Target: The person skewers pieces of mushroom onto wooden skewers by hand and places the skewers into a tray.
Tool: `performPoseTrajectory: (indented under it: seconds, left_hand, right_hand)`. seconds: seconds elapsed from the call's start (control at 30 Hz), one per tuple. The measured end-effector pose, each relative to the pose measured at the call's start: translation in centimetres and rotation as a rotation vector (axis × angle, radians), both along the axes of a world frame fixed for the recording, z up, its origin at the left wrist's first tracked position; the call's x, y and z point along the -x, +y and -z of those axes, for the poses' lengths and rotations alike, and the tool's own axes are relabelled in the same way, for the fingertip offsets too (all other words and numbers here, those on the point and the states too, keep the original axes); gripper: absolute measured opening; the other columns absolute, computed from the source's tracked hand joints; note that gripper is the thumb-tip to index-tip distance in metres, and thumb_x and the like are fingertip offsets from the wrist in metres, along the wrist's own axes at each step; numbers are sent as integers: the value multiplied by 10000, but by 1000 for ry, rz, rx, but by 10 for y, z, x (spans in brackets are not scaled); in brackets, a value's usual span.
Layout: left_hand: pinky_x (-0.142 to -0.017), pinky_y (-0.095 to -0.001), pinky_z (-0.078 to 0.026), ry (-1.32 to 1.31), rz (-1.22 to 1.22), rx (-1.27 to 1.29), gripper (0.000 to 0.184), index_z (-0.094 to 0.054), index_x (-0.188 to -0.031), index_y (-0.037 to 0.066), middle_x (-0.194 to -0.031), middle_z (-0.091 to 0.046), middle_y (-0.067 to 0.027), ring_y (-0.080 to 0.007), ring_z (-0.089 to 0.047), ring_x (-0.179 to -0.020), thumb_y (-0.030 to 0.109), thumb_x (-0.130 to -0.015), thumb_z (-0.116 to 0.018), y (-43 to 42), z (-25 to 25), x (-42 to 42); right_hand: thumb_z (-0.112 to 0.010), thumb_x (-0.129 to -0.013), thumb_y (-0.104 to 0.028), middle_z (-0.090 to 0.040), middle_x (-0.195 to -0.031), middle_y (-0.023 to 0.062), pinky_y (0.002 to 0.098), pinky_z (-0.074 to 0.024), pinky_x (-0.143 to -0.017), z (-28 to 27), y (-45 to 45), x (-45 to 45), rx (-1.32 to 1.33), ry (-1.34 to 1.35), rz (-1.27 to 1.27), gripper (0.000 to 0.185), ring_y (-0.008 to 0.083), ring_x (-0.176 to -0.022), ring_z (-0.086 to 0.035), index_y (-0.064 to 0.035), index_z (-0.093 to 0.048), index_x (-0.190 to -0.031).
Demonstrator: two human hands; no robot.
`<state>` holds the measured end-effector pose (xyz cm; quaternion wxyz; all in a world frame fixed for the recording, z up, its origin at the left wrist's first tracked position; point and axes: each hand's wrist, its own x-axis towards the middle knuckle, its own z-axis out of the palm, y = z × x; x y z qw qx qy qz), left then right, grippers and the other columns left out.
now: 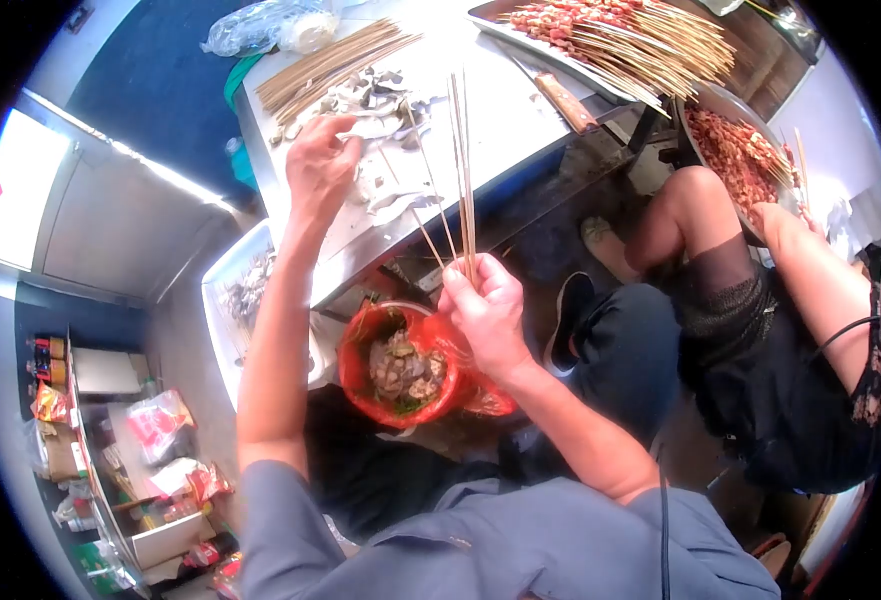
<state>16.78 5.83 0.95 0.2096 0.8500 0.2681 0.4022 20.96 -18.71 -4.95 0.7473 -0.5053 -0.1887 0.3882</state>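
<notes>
Several thin wooden skewers (465, 170) stand up from my right hand (485, 310), whose fingers are closed round their lower ends. My left hand (322, 165) is over the white table (505, 110), beside a pile of pale and dark sliced pieces (385, 110). Its thumb and fingers are bent, and what they hold, if anything, is too small to make out. More pale pieces lie between my hands near the table edge. Behind the pile lies a bundle of bare skewers (325, 70). Below my hands is a red-lined bucket (357, 370) with greyish pieces inside.
A tray (530, 50) of meat skewers stands at the table's back right, near a wooden-handled knife (565, 102). Another person (760, 330) sits at the right, by a bowl of red meat (730, 150). A white tub (222, 335) stands left; packets fill a low shelf.
</notes>
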Motion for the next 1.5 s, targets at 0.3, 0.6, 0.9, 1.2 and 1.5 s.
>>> performPoseTrajectory:
  seconds: [0.3,0.6,0.9,1.2,1.5]
  left_hand:
    - [-801,-378,-479,402,33,-401,110,-709,-864,84,-943,-653,-78,-270,-622,-885,138,-784,-656,17,6,-35]
    - [-803,-274,-508,-173,185,532,197,-596,-1050,-2,-870,-670,-93,-170,-663,-828,110,-889,-617,-13,-1,14]
    - [-743,-304,-558,-420,303,986,261,-584,-1155,-20,-888,-669,-107,-173,-669,-817,58,-906,-598,-29,13,51]
    - [-702,-297,-497,223,-8,54,240,-652,-1015,34,-834,-684,-98,-145,-647,-777,110,-796,-714,-32,7,67]
    - [-764,-322,-565,-343,224,896,230,-629,-1102,-32,-933,-696,-143,-243,-693,-866,124,-934,-618,-29,7,65]
  right_hand:
    - [-577,-953,-124,-572,-676,-15,177,-350,-478,-3,-1,-11,-14,154,20,95,19,-534,-450,-44,-557,-905]
    - [-573,-952,-128,-574,-655,-10,188,-362,-462,-2,-3,-2,-6,165,-58,101,29,-512,-455,-45,-559,-897]
    - [-556,-957,-117,-571,-647,1,201,-391,-459,2,-4,11,36,109,-137,109,44,-511,-486,-25,-547,-900]
    - [-551,-957,-113,-567,-636,5,205,-396,-453,2,-2,15,32,87,-146,111,49,-499,-489,-23,-536,-894]
    - [-558,-954,-114,-565,-632,3,201,-389,-458,1,-2,18,43,64,-152,118,45,-503,-484,-23,-535,-883]
